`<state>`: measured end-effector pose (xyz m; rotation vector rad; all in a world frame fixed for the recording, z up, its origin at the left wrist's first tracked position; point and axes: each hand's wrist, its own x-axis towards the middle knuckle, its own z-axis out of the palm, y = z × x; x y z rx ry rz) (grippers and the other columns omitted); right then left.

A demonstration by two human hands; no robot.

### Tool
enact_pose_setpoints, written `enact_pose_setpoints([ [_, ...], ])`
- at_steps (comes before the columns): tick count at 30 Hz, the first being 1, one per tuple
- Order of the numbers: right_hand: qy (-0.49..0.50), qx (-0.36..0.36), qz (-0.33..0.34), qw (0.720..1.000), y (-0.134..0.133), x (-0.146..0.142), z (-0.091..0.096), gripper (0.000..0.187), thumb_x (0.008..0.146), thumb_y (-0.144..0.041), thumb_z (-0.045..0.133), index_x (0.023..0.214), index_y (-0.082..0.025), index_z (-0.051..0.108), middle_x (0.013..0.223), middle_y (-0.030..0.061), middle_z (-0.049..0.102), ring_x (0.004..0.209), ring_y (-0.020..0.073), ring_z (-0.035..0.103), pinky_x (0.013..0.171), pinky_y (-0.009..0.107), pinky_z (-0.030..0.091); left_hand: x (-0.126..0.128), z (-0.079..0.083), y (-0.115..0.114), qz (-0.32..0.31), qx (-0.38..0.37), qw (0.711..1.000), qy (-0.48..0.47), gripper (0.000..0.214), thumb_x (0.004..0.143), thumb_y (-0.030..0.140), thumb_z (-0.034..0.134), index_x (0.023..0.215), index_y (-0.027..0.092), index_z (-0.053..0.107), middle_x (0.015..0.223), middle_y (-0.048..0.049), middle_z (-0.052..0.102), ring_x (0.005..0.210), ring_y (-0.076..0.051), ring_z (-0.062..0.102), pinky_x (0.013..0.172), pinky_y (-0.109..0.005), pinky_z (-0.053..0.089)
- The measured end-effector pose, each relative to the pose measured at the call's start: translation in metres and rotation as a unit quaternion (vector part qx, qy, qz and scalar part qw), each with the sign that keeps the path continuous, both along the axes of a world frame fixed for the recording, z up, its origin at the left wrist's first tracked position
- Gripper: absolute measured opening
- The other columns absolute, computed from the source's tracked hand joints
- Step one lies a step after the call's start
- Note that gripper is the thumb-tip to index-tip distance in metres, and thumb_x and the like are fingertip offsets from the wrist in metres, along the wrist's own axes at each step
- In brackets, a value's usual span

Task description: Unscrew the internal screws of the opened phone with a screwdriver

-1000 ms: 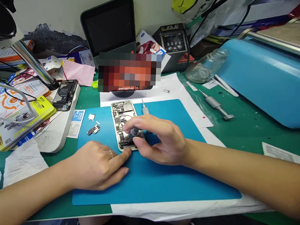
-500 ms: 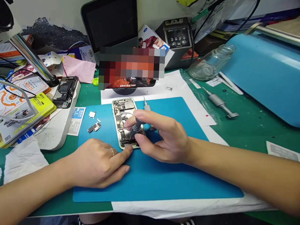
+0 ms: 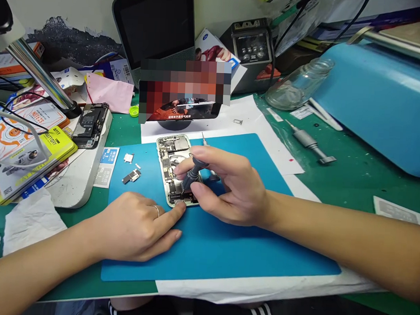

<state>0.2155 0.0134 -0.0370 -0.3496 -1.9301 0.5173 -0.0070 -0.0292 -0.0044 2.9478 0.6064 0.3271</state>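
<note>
An opened phone [image 3: 171,158] with its inner parts bare lies on a blue mat [image 3: 227,251]. My right hand [image 3: 229,191] is closed round a grey screwdriver [image 3: 192,173], whose tip points down into the phone's lower end. My left hand [image 3: 137,226] rests on the mat, fingers loosely curled, with the forefinger tip pressed against the phone's bottom corner. It holds nothing. Small metal shield pieces [image 3: 131,175] lie on the mat to the left of the phone. A second screwdriver [image 3: 206,145] lies behind my right hand.
Another opened phone [image 3: 90,124] lies on a white pad at the left. A phone on a stand [image 3: 184,105] plays video behind the mat. A glass jar [image 3: 296,87], a grey tool [image 3: 310,143], a soldering station [image 3: 251,48] and a big blue machine [image 3: 379,104] fill the right.
My right hand has tilted the grey screwdriver more upright and shifted it slightly toward the phone's lower end. The left hand has stayed at the phone's corner.
</note>
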Motion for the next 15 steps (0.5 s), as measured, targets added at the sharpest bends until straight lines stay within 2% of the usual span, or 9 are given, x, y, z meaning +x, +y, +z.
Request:
enact_pose_setpoints([
  [5, 0.010, 0.007, -0.003, 1.000, 0.0001, -0.0006, -0.0007, 0.071, 0.090, -0.005, 0.057, 0.152, -0.032, 0.034, 0.123, 0.0065, 0.067, 0.096, 0.0168, 0.073, 0.070, 0.026, 0.068, -0.0004, 0.0003, -0.0003, 0.001, 0.001, 1.000, 0.001, 0.035, 0.105, 0.029, 0.043, 0.125, 0.005, 0.058, 0.065, -0.0006, 0.066, 0.050, -0.016, 0.061, 0.045, -0.031, 0.042],
  [11, 0.019, -0.001, 0.001, 1.000, -0.0002, 0.0001, 0.0000, 0.070, 0.091, -0.004, 0.056, 0.152, -0.031, 0.034, 0.131, 0.0090, 0.064, 0.100, 0.0170, 0.073, 0.075, 0.028, 0.068, 0.0000, -0.0007, -0.0009, 0.001, 0.010, 1.000, 0.000, 0.036, 0.104, 0.029, 0.045, 0.124, 0.003, 0.059, 0.064, 0.0003, 0.066, 0.049, -0.017, 0.059, 0.045, -0.033, 0.040],
  [15, 0.023, -0.002, 0.005, 1.000, -0.0007, -0.0005, 0.0030, 0.069, 0.091, -0.002, 0.058, 0.151, -0.027, 0.035, 0.120, 0.0071, 0.068, 0.098, 0.0153, 0.073, 0.076, 0.027, 0.067, 0.0004, 0.0006, -0.0020, 0.030, 0.042, 0.997, -0.061, 0.031, 0.102, 0.027, 0.051, 0.119, 0.004, 0.063, 0.062, 0.0012, 0.064, 0.049, -0.015, 0.058, 0.045, -0.033, 0.040],
])
